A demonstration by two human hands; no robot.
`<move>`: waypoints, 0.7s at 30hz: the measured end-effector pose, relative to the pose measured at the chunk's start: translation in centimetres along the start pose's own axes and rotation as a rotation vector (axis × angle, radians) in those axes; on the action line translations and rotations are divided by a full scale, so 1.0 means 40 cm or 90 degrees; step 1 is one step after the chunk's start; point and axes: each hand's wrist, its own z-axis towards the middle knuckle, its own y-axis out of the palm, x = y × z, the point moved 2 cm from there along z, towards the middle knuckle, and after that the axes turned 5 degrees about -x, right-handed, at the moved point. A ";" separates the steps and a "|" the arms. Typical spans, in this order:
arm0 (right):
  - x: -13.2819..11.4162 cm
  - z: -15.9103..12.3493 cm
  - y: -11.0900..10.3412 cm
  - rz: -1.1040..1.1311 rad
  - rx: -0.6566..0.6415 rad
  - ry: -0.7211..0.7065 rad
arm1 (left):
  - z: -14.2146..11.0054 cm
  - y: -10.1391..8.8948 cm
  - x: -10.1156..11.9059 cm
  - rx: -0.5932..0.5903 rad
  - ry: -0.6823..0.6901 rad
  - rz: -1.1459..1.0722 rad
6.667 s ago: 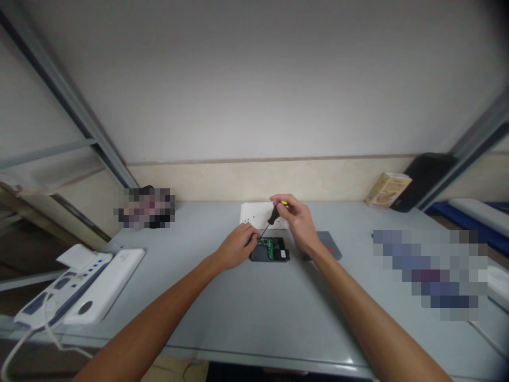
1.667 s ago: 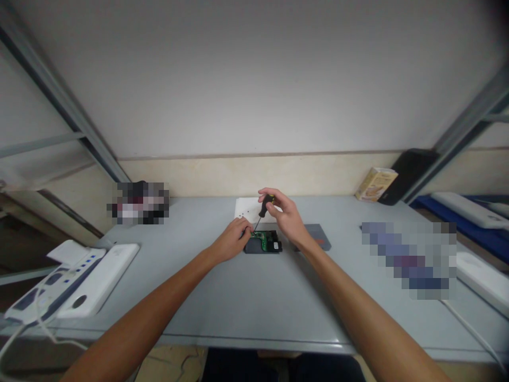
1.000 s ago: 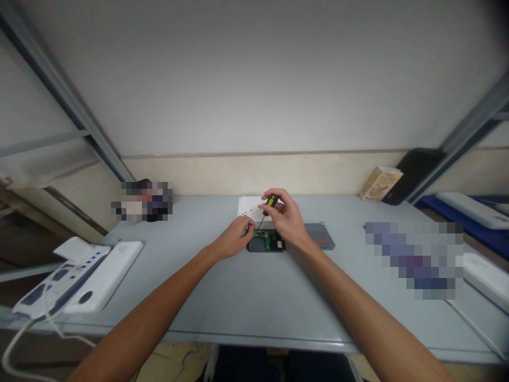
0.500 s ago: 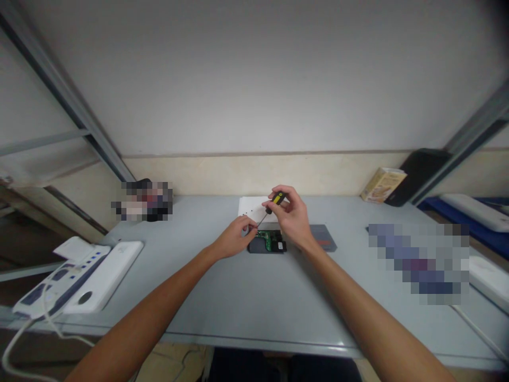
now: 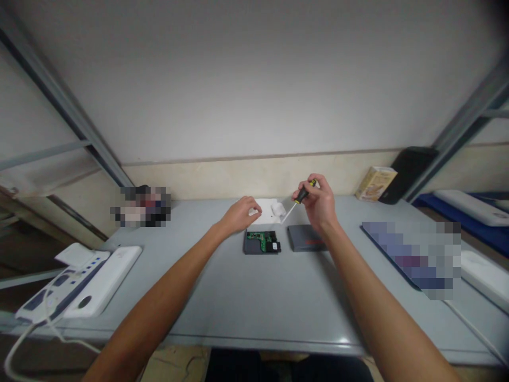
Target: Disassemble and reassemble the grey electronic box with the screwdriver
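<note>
My right hand (image 5: 320, 201) grips a black-and-yellow screwdriver (image 5: 304, 193), raised above the desk, its shaft slanting down to the left. Over the left side of a white sheet of paper (image 5: 265, 216), my left hand (image 5: 239, 213) has its fingers curled toward the thumb; anything between them is too small to make out. Nearer to me lies a dark grey case half (image 5: 253, 246) holding a green circuit board (image 5: 263, 242), touched by neither hand. A flat grey cover (image 5: 303, 241) lies to its right, partly behind my right wrist.
A small white rounded object (image 5: 278, 208) sits on the paper. At left are a power strip (image 5: 66, 276) and a white slab-like device (image 5: 113, 286). A yellow box (image 5: 376, 183) leans by a black object (image 5: 409, 172) at the back right. Blurred items lie on both sides.
The screwdriver has come off the circuit board, moving up and right with my right hand. My left hand has left the board's edge and moved back over the paper.
</note>
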 end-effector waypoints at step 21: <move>-0.025 -0.099 0.065 -0.753 -0.531 0.087 | -0.160 -0.013 0.086 -0.138 -0.029 -0.149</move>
